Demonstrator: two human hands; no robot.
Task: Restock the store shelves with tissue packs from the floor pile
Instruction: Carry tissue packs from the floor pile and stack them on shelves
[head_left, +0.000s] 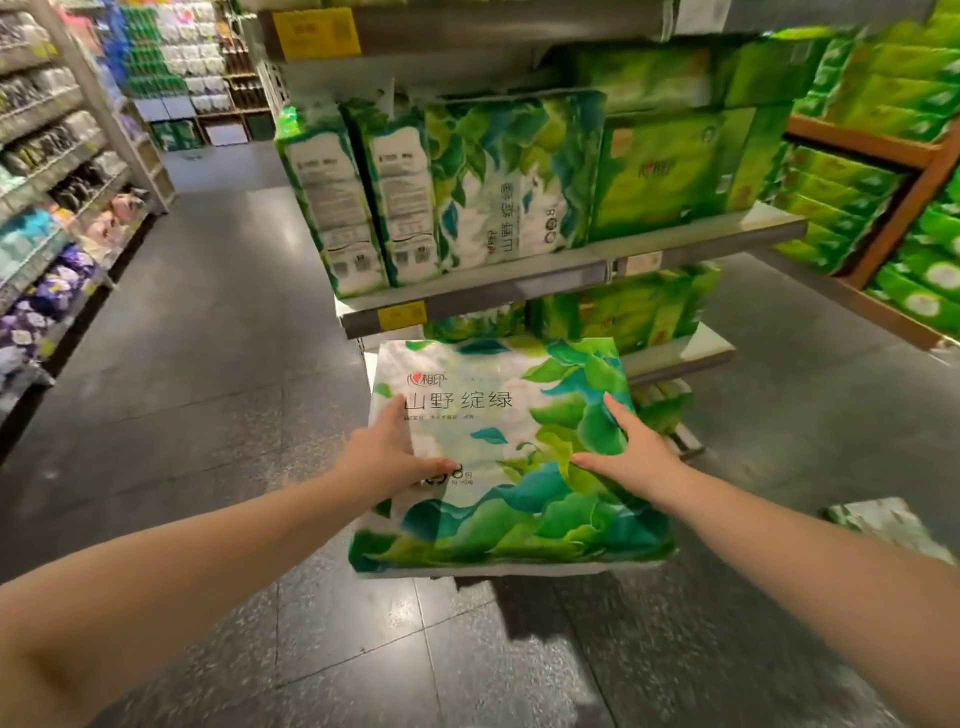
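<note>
Left hand (387, 449), right hand (631, 457) flat on tissue pack (498, 467).

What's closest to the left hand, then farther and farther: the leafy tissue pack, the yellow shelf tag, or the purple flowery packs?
From the left hand:
1. Leafy tissue pack, touching it, straight ahead.
2. Yellow shelf tag, above, on the shelf edge.
3. Purple flowery packs, far left across the aisle.

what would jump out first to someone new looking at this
The large white and green leaf-printed plastic tissue pack at centre, with the left hand and right hand laid on its top face. Just behind it, the grey metal shelf carries matching packs standing on edge. A dark speckled tiled floor stretches left down the aisle.
</note>
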